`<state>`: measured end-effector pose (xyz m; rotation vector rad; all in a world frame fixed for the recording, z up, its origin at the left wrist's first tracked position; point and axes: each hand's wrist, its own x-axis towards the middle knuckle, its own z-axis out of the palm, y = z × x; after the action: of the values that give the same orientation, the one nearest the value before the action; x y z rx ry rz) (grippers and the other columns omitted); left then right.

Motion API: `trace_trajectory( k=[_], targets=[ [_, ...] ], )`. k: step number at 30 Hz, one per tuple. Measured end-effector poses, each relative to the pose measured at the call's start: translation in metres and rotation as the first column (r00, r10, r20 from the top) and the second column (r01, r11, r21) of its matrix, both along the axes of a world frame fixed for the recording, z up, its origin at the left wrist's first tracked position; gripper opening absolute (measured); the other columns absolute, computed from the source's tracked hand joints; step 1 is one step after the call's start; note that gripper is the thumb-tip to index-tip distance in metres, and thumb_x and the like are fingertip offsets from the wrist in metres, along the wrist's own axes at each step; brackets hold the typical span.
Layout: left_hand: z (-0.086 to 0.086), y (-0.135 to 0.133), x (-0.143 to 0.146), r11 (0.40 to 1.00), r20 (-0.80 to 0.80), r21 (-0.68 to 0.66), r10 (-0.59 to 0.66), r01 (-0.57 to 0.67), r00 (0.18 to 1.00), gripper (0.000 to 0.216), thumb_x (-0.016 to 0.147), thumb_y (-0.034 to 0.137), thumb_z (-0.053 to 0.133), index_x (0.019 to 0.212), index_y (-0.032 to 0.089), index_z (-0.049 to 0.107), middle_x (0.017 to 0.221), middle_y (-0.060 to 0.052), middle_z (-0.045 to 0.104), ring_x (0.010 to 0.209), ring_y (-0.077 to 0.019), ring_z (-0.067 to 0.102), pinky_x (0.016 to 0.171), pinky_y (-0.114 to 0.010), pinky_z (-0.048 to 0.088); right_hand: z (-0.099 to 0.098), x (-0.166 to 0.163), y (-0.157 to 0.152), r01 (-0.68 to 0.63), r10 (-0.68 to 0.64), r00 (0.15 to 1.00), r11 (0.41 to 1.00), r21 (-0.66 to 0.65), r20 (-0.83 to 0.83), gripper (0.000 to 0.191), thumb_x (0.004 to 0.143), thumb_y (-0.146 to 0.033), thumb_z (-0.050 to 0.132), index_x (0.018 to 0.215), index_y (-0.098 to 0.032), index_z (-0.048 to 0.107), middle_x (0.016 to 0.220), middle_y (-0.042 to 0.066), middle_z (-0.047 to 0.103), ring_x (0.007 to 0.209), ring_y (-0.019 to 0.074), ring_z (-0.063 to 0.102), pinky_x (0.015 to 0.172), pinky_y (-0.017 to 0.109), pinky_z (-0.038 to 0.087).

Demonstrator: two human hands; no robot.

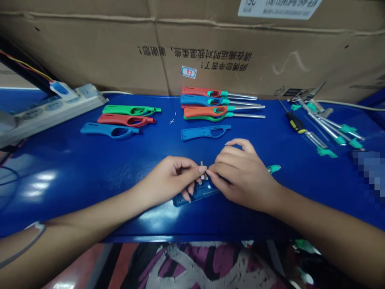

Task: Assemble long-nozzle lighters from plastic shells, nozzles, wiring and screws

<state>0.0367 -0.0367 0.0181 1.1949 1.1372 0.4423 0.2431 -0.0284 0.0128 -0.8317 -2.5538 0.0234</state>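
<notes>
A blue lighter body (pixel 192 194) lies on the blue table (pixel 90 168) under both my hands, its teal nozzle end (pixel 273 169) sticking out to the right. My left hand (pixel 168 178) has its fingers pinched together over the body. My right hand (pixel 243 174) is curled, thumb and forefinger pinching a small pale part (pixel 202 164) where the two hands meet. An empty blue half shell (pixel 204 132) lies just beyond my hands.
Green, red and blue half shells (pixel 123 119) lie at the back left. Several finished lighters (pixel 216 103) are stacked at the back centre. A screwdriver (pixel 296 123) and metal tubes with teal ends (pixel 331 128) lie right. A power strip (pixel 51 109) sits left; cardboard boxes (pixel 210 48) line the back.
</notes>
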Motion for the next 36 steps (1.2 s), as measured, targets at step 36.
trace_trajectory(
  k=[36],
  targets=[
    [-0.002,-0.001,-0.019,0.502,-0.353,0.803,-0.036,0.323,0.935,0.019,0.1,0.018,0.057,0.108,0.013,0.073,0.095,-0.004,0.071,0.087,-0.0115,0.066,0.08,-0.021,0.049,0.012,0.006,0.004,0.006,-0.014,0.996,0.996,-0.086,-0.092,0.013,0.094,-0.023,0.058,0.089,-0.017,0.068,0.083,0.002,0.068,0.081,0.0169,0.061,0.092,0.039,0.038]
  ],
)
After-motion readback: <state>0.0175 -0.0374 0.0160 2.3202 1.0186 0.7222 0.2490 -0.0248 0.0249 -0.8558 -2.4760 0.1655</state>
